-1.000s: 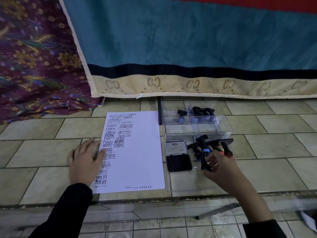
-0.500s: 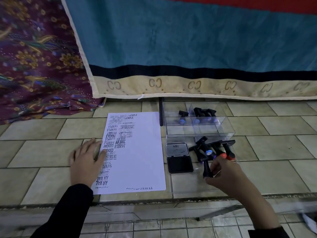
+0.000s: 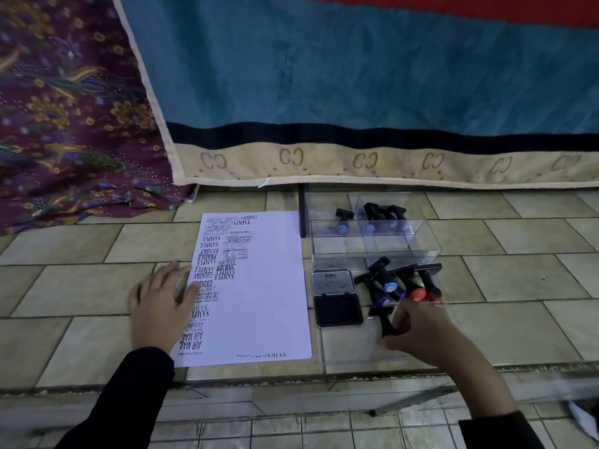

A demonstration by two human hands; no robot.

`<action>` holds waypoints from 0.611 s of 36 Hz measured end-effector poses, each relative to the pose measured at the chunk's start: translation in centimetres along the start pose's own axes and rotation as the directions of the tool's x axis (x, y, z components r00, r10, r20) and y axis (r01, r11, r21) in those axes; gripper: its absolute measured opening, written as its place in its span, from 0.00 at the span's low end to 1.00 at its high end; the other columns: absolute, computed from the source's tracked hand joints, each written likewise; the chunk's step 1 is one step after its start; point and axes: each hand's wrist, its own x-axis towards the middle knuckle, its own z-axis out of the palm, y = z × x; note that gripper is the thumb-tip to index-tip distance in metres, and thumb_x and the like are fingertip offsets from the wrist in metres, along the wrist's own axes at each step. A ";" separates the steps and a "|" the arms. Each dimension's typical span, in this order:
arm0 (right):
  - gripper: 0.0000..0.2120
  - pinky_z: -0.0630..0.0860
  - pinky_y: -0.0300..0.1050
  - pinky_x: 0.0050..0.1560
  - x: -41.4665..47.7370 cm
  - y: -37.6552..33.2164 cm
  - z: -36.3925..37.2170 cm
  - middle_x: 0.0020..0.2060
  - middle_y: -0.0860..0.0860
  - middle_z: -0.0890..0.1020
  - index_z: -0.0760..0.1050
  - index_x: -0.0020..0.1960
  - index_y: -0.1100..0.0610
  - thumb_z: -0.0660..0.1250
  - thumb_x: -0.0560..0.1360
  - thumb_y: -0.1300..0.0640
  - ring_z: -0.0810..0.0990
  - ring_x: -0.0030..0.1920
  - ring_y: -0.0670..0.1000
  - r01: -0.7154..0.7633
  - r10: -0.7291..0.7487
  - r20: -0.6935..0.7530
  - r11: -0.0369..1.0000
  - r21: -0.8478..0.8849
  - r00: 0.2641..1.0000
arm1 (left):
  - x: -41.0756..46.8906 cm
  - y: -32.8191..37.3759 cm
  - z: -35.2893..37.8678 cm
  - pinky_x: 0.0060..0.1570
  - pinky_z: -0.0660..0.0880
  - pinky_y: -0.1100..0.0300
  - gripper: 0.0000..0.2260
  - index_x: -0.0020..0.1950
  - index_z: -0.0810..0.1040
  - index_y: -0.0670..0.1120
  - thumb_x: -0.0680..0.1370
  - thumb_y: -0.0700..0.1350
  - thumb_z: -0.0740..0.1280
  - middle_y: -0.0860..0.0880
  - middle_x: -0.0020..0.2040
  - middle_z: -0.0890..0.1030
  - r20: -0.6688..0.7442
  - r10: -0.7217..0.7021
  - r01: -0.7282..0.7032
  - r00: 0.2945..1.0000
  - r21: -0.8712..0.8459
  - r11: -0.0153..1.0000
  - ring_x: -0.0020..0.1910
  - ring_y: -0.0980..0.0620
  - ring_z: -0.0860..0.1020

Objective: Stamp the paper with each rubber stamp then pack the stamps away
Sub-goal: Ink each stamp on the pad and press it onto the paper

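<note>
Left hand (image 3: 162,306) flat, fingers spread, pinning the paper (image 3: 259,286) at its 9 o'clock edge. Right hand (image 3: 418,328) pinches a black stamp (image 3: 386,324) by the handle, at 6 o'clock of the loose stamp pile (image 3: 402,283), 3 o'clock from the open ink pad (image 3: 338,311). Looks like pick-for-inking: lift straight clear of the pile, dab the pad square, press on blank paper toward 3 o'clock, no rocking. Clear box (image 3: 372,244) at 12 o'clock of the pile holds packed stamps (image 3: 372,215).
</note>
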 end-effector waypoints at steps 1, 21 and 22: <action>0.11 0.68 0.35 0.32 -0.1 0.0 -0.1 0.36 0.49 0.77 0.72 0.40 0.56 0.75 0.65 0.57 0.73 0.35 0.46 0.000 0.000 0.003 1.000 0.005 1.000 | 0.0 0.0 0.0 0.70 0.53 0.51 0.21 0.63 0.78 0.52 0.74 0.59 0.58 0.52 0.70 0.73 0.002 -0.001 0.001 1.000 -0.002 1.000 0.70 0.49 0.67; 0.07 0.69 0.43 0.35 14.8 -9.7 -4.1 0.38 0.57 0.78 0.74 0.42 0.62 0.65 0.75 0.58 0.76 0.39 0.57 0.146 -0.179 -0.391 0.983 -0.112 0.903 | -0.1 0.3 -0.3 0.71 0.53 0.49 0.22 0.63 0.78 0.52 0.74 0.59 0.58 0.52 0.70 0.73 0.008 -0.006 0.006 1.000 -0.015 1.000 0.70 0.49 0.66; 0.07 0.68 0.43 0.35 15.5 -10.0 -4.0 0.37 0.57 0.77 0.73 0.41 0.61 0.66 0.74 0.58 0.75 0.39 0.57 0.117 -0.163 -0.381 0.983 -0.141 0.910 | -0.1 0.3 -0.3 0.71 0.53 0.49 0.22 0.63 0.78 0.52 0.74 0.59 0.58 0.52 0.70 0.73 0.008 -0.007 0.007 1.000 -0.016 1.000 0.71 0.49 0.66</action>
